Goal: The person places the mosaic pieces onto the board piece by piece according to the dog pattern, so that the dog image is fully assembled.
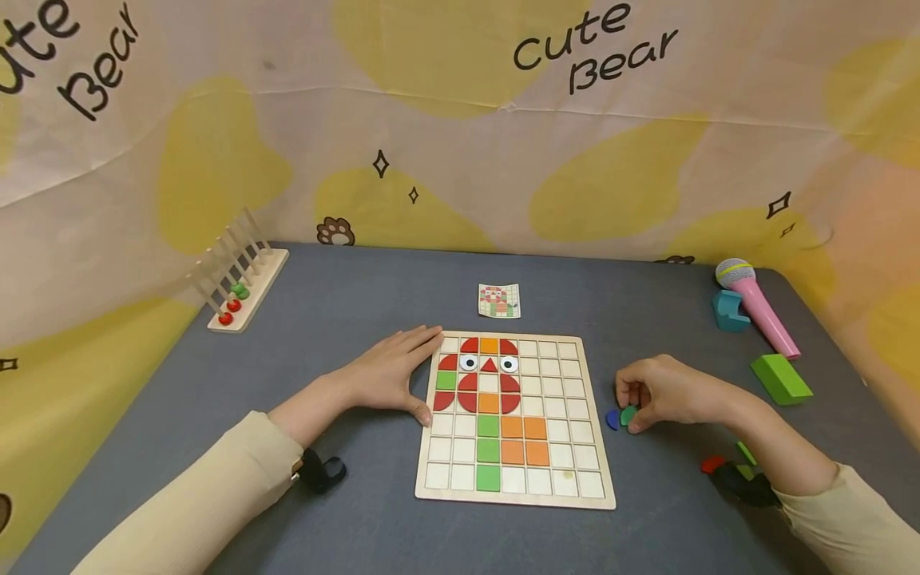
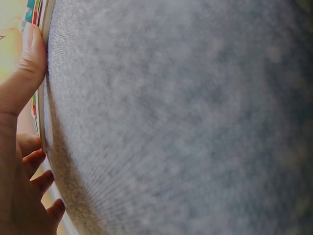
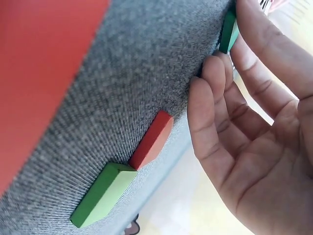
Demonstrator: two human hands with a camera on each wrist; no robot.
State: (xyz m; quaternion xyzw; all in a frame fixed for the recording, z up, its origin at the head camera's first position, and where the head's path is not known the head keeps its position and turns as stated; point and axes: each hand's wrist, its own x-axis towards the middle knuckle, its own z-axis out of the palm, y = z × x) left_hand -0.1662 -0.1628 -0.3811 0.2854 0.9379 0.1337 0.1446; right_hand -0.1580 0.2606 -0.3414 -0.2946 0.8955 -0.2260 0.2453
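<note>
A wooden grid board point(image 1: 516, 501) lies flat, carrying red curved tiles, a red triangle, two eye tiles and several orange and green squares. My left hand point(image 1: 391, 371) rests along its left edge, fingertips by the far corner and thumb point(image 2: 35, 51) lower down the side. Right of the board, my right hand point(image 1: 668, 391) pinches a small green rounded tile point(image 3: 229, 30) between thumb and fingers, close to the tabletop. Touching or just beside that tile is a blue half-round tile point(image 1: 612, 419). A small pattern card point(image 1: 499, 301) lies beyond the board.
A peg stand point(image 1: 260, 291) with red and green beads sits far left. On the right are a pink toy microphone point(image 1: 767, 315), a teal block point(image 1: 730, 311) and a green block point(image 1: 781, 379). Red point(image 3: 152, 139) and green pieces point(image 3: 103, 195) lie under my right wrist.
</note>
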